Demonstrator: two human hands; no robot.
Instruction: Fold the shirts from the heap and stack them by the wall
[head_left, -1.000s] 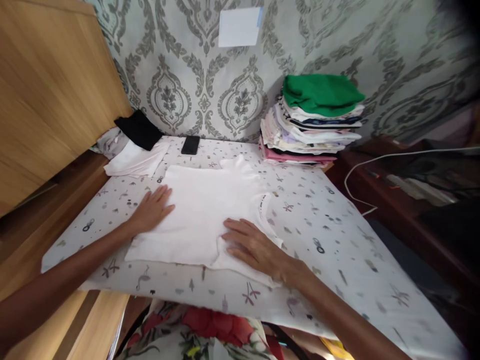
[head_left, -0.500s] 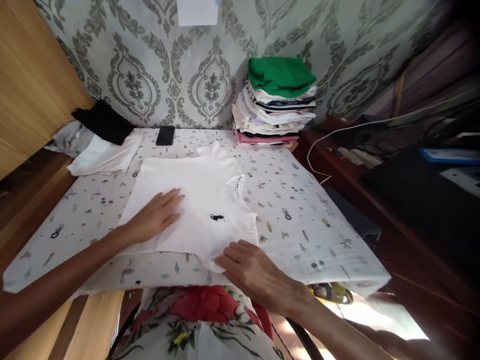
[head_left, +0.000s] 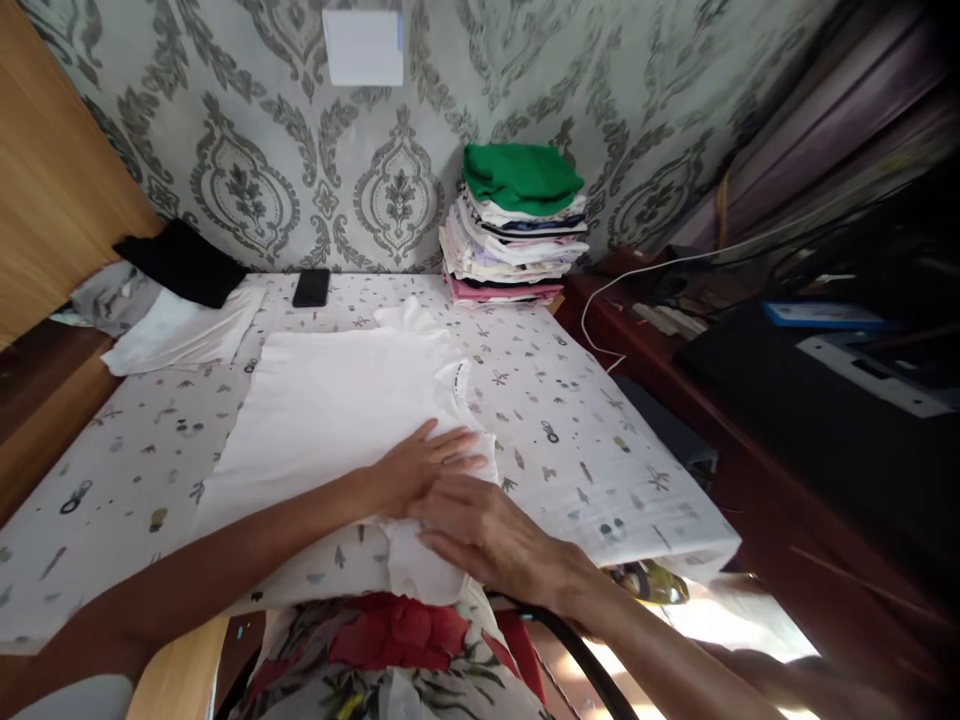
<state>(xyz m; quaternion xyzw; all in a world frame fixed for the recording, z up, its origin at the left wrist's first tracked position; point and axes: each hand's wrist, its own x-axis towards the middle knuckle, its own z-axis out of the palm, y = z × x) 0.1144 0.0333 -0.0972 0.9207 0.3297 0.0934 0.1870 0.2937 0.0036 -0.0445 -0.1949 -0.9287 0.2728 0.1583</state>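
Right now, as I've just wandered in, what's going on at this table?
A person has a white shirt spread on the patterned table cover. Their left hand lies on it, fingers toward the collar side; their right hand overlaps it near the closer sleeve. Whether that hand has a grip on fabric isn't clear. Behind stands a clothes stack.

Within the last second I've slid the left grip [head_left: 427, 468] across the white shirt [head_left: 322, 400] until it meets the right grip [head_left: 495, 525]. The near sleeve [head_left: 420, 565] has come down to the tabletop's [head_left: 637, 520] front edge, and the black emblem, visible half a second ago, is now out of sight.
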